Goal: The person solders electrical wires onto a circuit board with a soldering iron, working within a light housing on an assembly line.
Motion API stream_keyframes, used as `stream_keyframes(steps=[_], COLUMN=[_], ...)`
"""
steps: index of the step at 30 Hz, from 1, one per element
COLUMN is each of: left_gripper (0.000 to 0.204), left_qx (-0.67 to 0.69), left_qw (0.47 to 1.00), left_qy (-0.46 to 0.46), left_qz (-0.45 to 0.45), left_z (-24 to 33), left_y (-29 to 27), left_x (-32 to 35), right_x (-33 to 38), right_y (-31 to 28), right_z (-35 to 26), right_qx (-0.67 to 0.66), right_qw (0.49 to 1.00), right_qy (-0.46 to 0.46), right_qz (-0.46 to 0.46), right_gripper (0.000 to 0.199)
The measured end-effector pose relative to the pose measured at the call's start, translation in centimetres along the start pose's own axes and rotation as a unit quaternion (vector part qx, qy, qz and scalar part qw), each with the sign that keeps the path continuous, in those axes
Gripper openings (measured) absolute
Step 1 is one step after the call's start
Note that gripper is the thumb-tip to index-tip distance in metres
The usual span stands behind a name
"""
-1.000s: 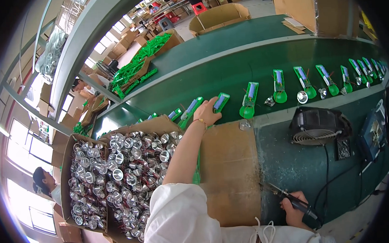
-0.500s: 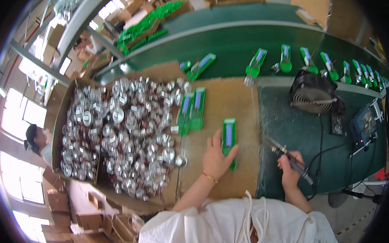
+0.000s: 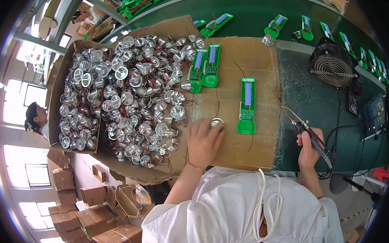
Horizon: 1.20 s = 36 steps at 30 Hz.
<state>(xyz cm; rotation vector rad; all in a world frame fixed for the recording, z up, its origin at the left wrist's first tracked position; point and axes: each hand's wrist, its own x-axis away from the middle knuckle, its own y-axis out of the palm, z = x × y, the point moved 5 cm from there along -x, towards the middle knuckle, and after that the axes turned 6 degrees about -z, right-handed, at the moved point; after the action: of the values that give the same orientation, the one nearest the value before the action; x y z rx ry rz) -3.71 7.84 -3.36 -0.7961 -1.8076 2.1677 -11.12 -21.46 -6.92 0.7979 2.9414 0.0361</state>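
Note:
My left hand is on the cardboard mat, its fingers curled at a small silvery reflector cup, partly hidden beneath the fingertips. In my right hand is a soldering iron, gripped by its dark handle, with its thin metal tip slanting up and left over the mat's right edge. Between the hands lies a green plastic housing with a purple cylindrical cell, a small circuit board and loose wires. Neither hand touches it. Two more such housings lie side by side farther off, beside the reflector pile.
A large cardboard box heaped with reflector cups fills the left. Several housings lie along the far green bench. A dark fan and a blue soldering station with cables stand right. A person is at far left.
My left hand has left the green housing and come to the reflector cup, which has shifted right on the mat. The head view has moved; my right hand keeps the soldering iron.

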Motion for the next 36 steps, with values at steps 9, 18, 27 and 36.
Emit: stream_keyframes(steps=[9, 18, 27, 36], left_gripper=[0.024, 0.013, 0.014, 0.011], left_qx=[0.042, 0.379, 0.498, 0.298], left_qw=[0.985, 0.895, 0.821, 0.95], left_qy=[-0.164, -0.201, -0.258, -0.074], left_qz=[0.012, -0.119, -0.108, 0.048], left_z=[-1.4, -2.3, 1.0, 2.8], left_y=[-0.2, 4.2, 3.4, 2.5], left_x=[-2.7, -3.5, -3.0, -4.2], right_x=[0.4, 1.2, 1.0, 0.5], right_y=[1.3, 2.3, 4.4, 5.7], right_z=[-0.4, -1.3, -0.7, -0.4], right_qx=[-0.006, -0.016, 0.004, 0.07], right_qw=[1.0, 0.997, 0.986, 0.98], right_qy=[0.012, 0.013, -0.053, -0.04], right_qz=[-0.027, -0.079, -0.156, -0.181], right_gripper=[0.017, 0.015, 0.015, 0.016])
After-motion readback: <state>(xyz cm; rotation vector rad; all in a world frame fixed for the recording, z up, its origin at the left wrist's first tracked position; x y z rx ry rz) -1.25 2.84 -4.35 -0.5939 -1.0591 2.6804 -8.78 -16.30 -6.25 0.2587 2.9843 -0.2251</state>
